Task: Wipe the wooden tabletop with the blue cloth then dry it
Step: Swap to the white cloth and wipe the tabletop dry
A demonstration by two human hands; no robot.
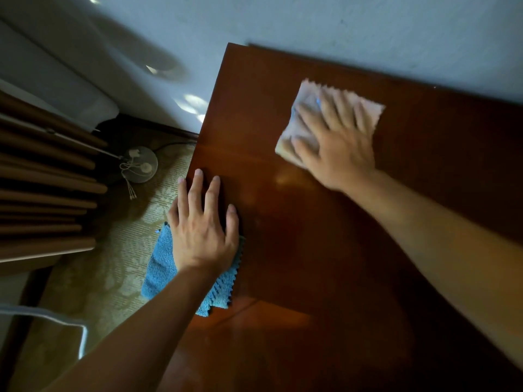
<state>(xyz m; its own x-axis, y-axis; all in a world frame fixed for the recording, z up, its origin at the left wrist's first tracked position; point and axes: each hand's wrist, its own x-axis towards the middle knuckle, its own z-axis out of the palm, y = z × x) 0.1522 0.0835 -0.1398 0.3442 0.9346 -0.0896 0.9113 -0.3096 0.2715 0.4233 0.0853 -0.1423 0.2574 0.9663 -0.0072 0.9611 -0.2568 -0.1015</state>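
Illumination is dim, with a soft glare patch on the tabletop (285, 176). The right hand (336, 145) is motion-blurred. Wide-angle distortion bends frame edges.

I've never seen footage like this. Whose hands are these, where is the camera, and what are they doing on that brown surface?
There is no machine here: a person wears a camera on the head, so you look down at their own two arms. The brown surface is a wooden tabletop standing against a pale wall. The left hand lies flat, fingers straight, on a blue cloth at the table's left edge; part of the cloth hangs past the edge. The right hand presses a pale pinkish cloth flat on the wood farther back. It looks blurred, so it is probably rubbing. Neither hand has a closed grip; both press with open fingers. Beside the table lies patterned floor.
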